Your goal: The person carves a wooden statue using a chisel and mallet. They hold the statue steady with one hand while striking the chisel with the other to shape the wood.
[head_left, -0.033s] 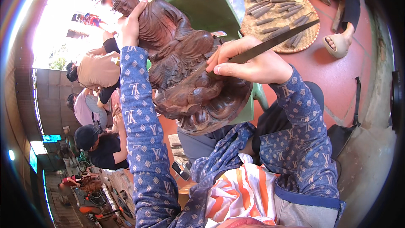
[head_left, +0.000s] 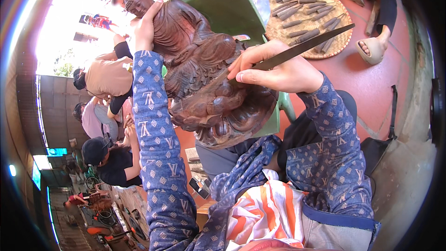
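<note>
A dark brown carved wooden statue (head_left: 204, 65) of a seated robed figure lies tilted back on a green plastic chair (head_left: 225, 7), its base towards me. Up by its neck and shoulder, my left hand (head_left: 145, 31) is closed round the wood. My right hand (head_left: 283, 69) grips a long, flat, dark file (head_left: 312, 43) between thumb and fingers. One end of this file points up to the right; the other lies over the carved folds near the base, partly hidden by my fingers.
A round woven tray (head_left: 274, 30) with several wood-handled tools stands on the red tiled floor (head_left: 371, 88) at right. Close by is another person's sandalled foot (head_left: 374, 46). Several people sit at left, one in a black cap (head_left: 95, 151). A phone (head_left: 200, 187) lies below the statue.
The file's far end has shifted very slightly right and down, with my right hand moving a little. My left hand and the statue look the same.
</note>
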The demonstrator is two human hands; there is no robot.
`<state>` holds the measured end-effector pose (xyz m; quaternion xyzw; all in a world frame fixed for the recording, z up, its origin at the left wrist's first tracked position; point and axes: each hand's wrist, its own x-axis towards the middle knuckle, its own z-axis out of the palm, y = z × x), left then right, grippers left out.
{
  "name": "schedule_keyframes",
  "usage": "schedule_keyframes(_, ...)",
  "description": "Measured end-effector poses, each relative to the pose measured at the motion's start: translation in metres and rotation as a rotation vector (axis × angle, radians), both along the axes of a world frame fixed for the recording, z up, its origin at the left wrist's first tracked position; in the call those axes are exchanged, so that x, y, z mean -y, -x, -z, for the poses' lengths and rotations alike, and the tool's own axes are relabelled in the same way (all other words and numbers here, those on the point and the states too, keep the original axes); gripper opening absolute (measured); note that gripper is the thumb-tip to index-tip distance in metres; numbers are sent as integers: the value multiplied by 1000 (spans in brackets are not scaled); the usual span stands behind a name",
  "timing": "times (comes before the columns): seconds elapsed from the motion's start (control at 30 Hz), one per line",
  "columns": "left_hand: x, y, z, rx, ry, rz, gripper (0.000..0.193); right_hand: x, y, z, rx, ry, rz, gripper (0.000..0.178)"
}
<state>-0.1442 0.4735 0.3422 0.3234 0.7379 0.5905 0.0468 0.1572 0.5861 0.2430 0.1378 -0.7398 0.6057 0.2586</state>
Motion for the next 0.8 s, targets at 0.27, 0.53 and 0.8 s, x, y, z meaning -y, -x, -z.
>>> schedule_keyframes(0.27, -4, -21, -4, 70, 44, -32, 42, -8, -3, -18, 85, -160, -47, 15)
schedule_keyframes(0.53, 0, -7, 3, -68, 75, -35, 51, -19, 21, -53, -134, -410, -307, 15)
schedule_keyframes(0.8, 6, 40, 17, -295, 230, -149, 45, -6, 34, -91, -77, -896, -436, 15)
